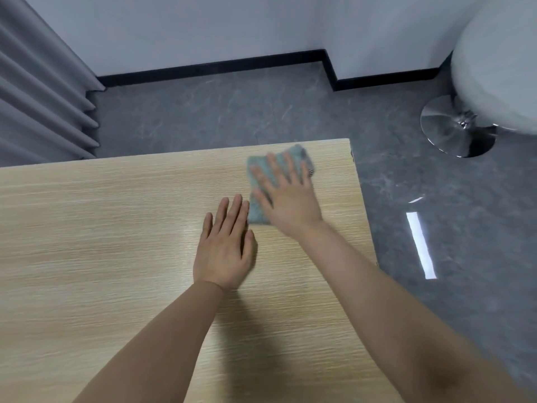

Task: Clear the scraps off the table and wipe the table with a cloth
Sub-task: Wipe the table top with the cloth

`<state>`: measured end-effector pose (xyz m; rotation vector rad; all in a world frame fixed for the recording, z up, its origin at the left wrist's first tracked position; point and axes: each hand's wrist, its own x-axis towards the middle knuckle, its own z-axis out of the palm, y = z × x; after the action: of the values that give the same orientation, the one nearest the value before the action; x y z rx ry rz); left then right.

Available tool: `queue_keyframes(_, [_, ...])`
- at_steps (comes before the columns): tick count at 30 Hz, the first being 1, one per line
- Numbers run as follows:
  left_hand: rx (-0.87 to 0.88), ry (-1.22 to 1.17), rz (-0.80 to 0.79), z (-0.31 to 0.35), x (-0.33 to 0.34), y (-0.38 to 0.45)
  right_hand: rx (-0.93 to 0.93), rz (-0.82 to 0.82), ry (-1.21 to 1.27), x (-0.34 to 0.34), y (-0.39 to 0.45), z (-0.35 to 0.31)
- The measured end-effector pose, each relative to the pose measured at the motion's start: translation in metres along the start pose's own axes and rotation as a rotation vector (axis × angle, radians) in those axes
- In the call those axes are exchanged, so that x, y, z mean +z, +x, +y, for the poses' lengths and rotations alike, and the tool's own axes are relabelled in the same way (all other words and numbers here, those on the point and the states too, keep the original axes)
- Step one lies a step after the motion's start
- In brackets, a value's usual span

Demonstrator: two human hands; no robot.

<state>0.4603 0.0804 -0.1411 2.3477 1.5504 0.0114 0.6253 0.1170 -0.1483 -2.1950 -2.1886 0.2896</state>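
The cloth (263, 207) lies flat on the table (101, 228), under the right hand (286, 199). It is a rather long piece, and its long axis runs from the near end, just beside the fingertips of the left hand (225, 251), away and a little to the right, toward the far right corner of the table. Its far end shows beyond the right fingertips, and its near end comes out at the thumb side of the right palm. The cloth is soft and fluffy, grey-green in colour, with rounded, slightly blurred corners.

The right hand presses on the cloth with straight, spread fingers; it does not curl around it. The left hand rests flat on the bare table, palm down, fingers straight and close together, pointing away from the person. It is beside the cloth, very near its near end, but I cannot tell if it touches it. Both forearms are bare.

The table has a light wood surface with fine grain lines that run across, left to right, and a soft shine just left of the left hand. Its right edge is straight.

Beyond the hands is a floor (232, 112) of dark grey, glossy, marble-like tiles, with a black baseboard (218, 68) under a pale wall. To the far left of the hands hang grey pleated curtains (37, 97). To the far right stands a white chair (499, 59) on a round chrome base (456, 132).
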Motion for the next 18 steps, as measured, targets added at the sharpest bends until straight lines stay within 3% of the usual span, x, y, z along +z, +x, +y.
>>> queue_keyframes(3, [0.001, -0.001, 0.003, 0.000, 0.000, 0.000, -0.149, -0.032, -0.001, 0.000, -0.005, 0.011])
queue_keyframes(9, [0.005, -0.004, 0.001, 0.000, 0.000, 0.000, 0.255, 0.035, 0.046, -0.008, 0.001, 0.083])
queue_keyframes(13, [0.005, -0.009, 0.007, -0.001, 0.001, 0.000, 0.405, 0.051, 0.042, -0.006, 0.002, 0.065])
queue_keyframes(15, [0.007, -0.013, 0.006, -0.001, 0.001, 0.000, 0.342, 0.033, 0.026, -0.002, -0.007, 0.041])
queue_keyframes(18, [0.013, -0.004, 0.005, -0.002, 0.000, 0.000, 0.105, 0.009, 0.002, 0.004, -0.036, 0.007])
